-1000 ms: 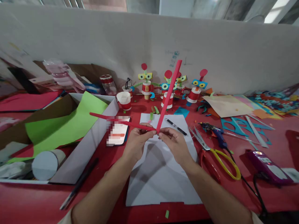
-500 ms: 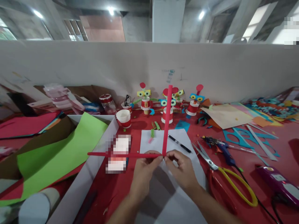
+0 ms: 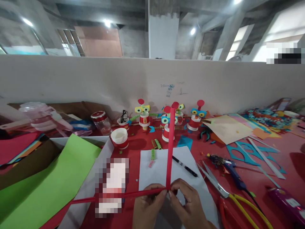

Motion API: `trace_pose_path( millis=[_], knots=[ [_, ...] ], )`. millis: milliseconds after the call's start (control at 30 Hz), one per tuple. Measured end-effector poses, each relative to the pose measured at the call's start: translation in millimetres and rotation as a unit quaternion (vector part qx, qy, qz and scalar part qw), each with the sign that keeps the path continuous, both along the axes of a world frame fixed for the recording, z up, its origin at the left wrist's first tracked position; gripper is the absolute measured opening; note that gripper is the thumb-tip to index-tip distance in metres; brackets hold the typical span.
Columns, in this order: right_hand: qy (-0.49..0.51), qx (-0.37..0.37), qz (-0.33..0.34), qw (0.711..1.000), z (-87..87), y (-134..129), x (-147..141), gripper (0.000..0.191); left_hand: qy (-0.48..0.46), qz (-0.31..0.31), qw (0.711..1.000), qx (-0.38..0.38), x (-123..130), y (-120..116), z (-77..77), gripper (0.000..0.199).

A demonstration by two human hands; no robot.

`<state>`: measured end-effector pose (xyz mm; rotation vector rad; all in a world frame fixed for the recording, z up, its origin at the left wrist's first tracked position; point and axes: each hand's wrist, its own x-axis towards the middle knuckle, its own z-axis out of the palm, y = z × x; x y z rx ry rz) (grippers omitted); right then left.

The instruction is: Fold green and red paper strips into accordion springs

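Observation:
Two narrow red paper strips (image 3: 171,143) meet at a corner over the white paper (image 3: 152,175), one pointing away from me and the other out to the left. At the corner, my left hand (image 3: 150,205) pinches the sideways strip between thumb and finger. My right hand (image 3: 187,202) pinches the same corner from the other side, its fingertips almost touching the left ones. Small folded paper springs (image 3: 153,154) and a black pen (image 3: 185,166) lie on the sheet beyond my hands.
Scissors (image 3: 221,187), a glue gun (image 3: 232,171) and a purple device (image 3: 289,203) lie on the right. Paper-cup robot figures (image 3: 144,119) stand at the back, near a paper cup (image 3: 119,137). A box with green paper (image 3: 71,168) is left; blue scraps (image 3: 243,152) lie right.
The view has tilted up, so hands and table sit lower in the picture. Both hands still pinch the corner; the sideways strip now slants down toward its left end.

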<state>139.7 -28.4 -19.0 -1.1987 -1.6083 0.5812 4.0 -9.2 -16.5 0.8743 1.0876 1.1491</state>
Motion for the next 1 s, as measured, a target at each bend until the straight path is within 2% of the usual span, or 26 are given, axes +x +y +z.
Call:
trace_pose_path(
  millis=[100, 267, 367, 467, 567, 667, 767, 867, 967, 1000],
  knots=[
    [0.048, -0.041, 0.014, 0.998, 0.4, -4, -3, 0.006, 0.001, -0.016, 1.0, 0.019, -1, 2, 1.3, 0.015],
    [0.122, -0.1, 0.028, 0.987, 2.1, -9, -8, 0.015, -0.039, -0.036, 0.998, 0.037, -2, 1, 6.3, 0.009],
    [0.127, -0.115, 0.018, 0.985, 5.6, -10, -8, 0.019, -0.076, -0.033, 0.994, 0.067, -2, -1, 10.7, 0.007],
    [0.099, -0.114, 0.019, 0.988, 9.3, -9, -6, 0.02, -0.042, -0.039, 0.991, 0.117, -3, -3, 13.2, 0.008],
    [0.072, -0.088, 0.009, 0.994, 8.0, -7, -4, 0.023, 0.057, -0.015, 0.981, 0.184, -3, -6, 11.5, 0.009],
    [0.067, -0.062, -0.012, 0.996, 1.1, -6, -1, 0.026, 0.177, 0.018, 0.942, 0.283, -4, -10, 4.0, 0.027],
    [0.076, -0.062, -0.038, 0.994, -4.8, -5, 1, 0.026, 0.296, -0.003, 0.875, 0.382, -7, -12, -7.9, 0.042],
    [0.07, -0.055, -0.057, 0.994, -5.8, -6, 0, 0.027, 0.395, 0.063, 0.812, 0.425, -9, -14, -17.8, 0.044],
    [0.059, -0.041, -0.063, 0.995, -6.9, -10, 0, 0.026, 0.423, 0.129, 0.777, 0.448, -8, -20, -22.0, 0.054],
    [0.062, -0.033, -0.065, 0.995, -8.3, -11, 0, 0.024, 0.426, 0.123, 0.77, 0.46, -8, -21, -22.7, 0.056]
  ],
)
